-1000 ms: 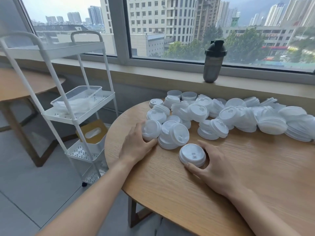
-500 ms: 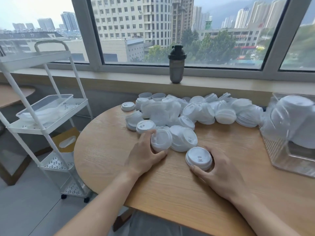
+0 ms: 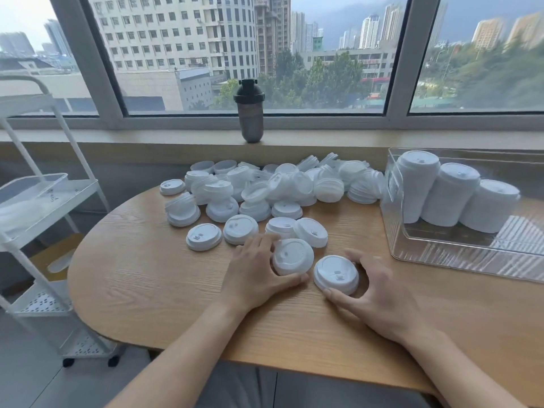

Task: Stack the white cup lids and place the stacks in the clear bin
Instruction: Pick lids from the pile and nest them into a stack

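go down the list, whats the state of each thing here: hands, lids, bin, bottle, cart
left hand: grips a tilted lid stack
right hand: grips a flat lid stack
loose lids: heaped on the table, unsorted
clear bin: open-topped, holds three tall stacks leaning on its back wall
shaker bottle: upright on the sill, cap on
white cart: beside the table, a clear tray on its middle shelf

A high-rise room, likely an office or break area: a wide window (image 3: pixel 265 54) overlooks city towers, with a wooden bench (image 3: pixel 147 275), a white rolling cart (image 3: pixel 44 201) and a shaker bottle (image 3: pixel 249 111) on the sill.
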Demonstrator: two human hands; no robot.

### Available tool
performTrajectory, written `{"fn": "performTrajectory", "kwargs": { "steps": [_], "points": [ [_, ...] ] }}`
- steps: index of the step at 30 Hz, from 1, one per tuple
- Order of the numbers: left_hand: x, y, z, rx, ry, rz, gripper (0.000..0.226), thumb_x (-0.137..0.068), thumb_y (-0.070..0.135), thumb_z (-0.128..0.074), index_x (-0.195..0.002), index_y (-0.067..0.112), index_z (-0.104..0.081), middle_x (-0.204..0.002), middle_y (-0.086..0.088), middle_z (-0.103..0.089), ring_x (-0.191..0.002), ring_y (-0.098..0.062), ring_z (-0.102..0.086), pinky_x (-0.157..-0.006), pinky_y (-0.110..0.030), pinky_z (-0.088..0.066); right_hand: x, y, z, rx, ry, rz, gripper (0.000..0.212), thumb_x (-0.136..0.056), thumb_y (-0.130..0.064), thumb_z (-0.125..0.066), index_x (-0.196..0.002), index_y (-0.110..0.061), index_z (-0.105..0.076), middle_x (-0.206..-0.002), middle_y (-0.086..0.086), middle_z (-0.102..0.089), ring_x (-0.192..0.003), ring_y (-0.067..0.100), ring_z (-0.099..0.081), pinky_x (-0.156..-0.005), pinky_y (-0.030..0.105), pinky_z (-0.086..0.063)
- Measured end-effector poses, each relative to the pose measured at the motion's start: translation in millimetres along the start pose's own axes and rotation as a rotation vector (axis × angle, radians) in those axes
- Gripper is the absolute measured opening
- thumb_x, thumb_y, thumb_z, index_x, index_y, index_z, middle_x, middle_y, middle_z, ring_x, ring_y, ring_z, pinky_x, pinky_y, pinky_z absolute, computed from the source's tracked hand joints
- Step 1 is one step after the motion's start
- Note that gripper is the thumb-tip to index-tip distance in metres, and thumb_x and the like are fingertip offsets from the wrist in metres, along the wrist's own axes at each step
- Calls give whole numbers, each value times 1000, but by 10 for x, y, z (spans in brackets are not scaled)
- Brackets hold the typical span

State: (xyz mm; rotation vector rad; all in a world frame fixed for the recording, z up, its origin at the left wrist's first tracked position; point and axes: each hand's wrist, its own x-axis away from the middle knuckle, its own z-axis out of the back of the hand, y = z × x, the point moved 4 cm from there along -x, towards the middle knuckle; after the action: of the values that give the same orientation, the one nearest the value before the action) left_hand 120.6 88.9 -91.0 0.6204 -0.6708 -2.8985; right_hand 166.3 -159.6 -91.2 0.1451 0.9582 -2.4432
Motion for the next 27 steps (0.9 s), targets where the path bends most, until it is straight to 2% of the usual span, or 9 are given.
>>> {"fn": "performTrajectory", "kwargs": {
  "steps": [4,6,8,11,14,17,22,24,27],
  "points": [
    [15,15,-13,-20,-85,-17,97,-67,96,-50,-144,37,-48,-127,15,-49,-125,-6,-39,-111,-29,-28,10,-43,14,8,-28,31,78,-73,-46,-82,-142,-35,-47,-113,-36,-44,-115,3,-47,-98,22,-36],
    [10,24,-1,51,-130,-48,88,-76,82,-44,-150,35,-44,-144,17,-44,-138,-4,-32,-118,-28,-18,9,-44,13,5,-38,33,76,-75,-39,-80,-143,-36,-46,-114,-34,-46,-118,5,-48,-100,23,-36],
    [25,34,9,109,-168,-88,81,-77,64,-47,-153,35,-42,-150,24,-40,-144,-1,-29,-122,-28,-14,9,-39,8,3,-26,24,74,-76,-39,-79,-143,-35,-47,-114,-29,-49,-119,6,-48,-101,24,-38],
    [39,22,7,137,-183,-70,78,-76,57,-59,-150,36,-45,-143,21,-51,-138,-1,-39,-120,-31,-27,12,-40,15,3,-9,7,75,-74,-46,-79,-141,-33,-49,-115,-27,-50,-117,5,-48,-104,28,-40],
    [34,9,5,78,-138,-18,89,-73,76,-69,-148,36,-43,-128,18,-55,-122,-5,-45,-108,-30,-36,17,-49,15,6,-5,21,80,-70,-57,-78,-140,-32,-50,-121,-23,-54,-118,4,-46,-106,32,-40],
    [27,15,0,17,-143,-17,101,-66,91,-59,-149,37,-41,-125,18,-51,-120,-6,-42,-108,-30,-33,28,-80,21,22,0,34,80,-71,-55,-81,-141,-32,-49,-123,-24,-53,-119,3,-43,-108,30,-37],
    [36,33,-4,66,-248,-62,92,-68,65,-50,-154,32,-43,-150,16,-47,-143,-6,-34,-121,-36,-26,25,-81,36,9,2,12,73,-76,-44,-80,-141,-32,-50,-114,-32,-47,-115,1,-42,-105,27,-36],
    [33,16,6,108,-224,-54,89,-69,61,-59,-151,30,-46,-147,16,-51,-139,-4,-39,-119,-34,-31,24,-81,34,11,3,16,72,-76,-45,-79,-140,-32,-50,-115,-29,-50,-115,0,-41,-104,26,-36],
    [41,-8,32,222,-151,-16,79,-73,50,-78,-144,28,-53,-135,17,-55,-121,3,-50,-107,-26,-42,27,-76,28,3,-2,27,70,-74,-47,-80,-137,-34,-52,-112,-34,-49,-114,-1,-42,-101,23,-35]
  ]
}}
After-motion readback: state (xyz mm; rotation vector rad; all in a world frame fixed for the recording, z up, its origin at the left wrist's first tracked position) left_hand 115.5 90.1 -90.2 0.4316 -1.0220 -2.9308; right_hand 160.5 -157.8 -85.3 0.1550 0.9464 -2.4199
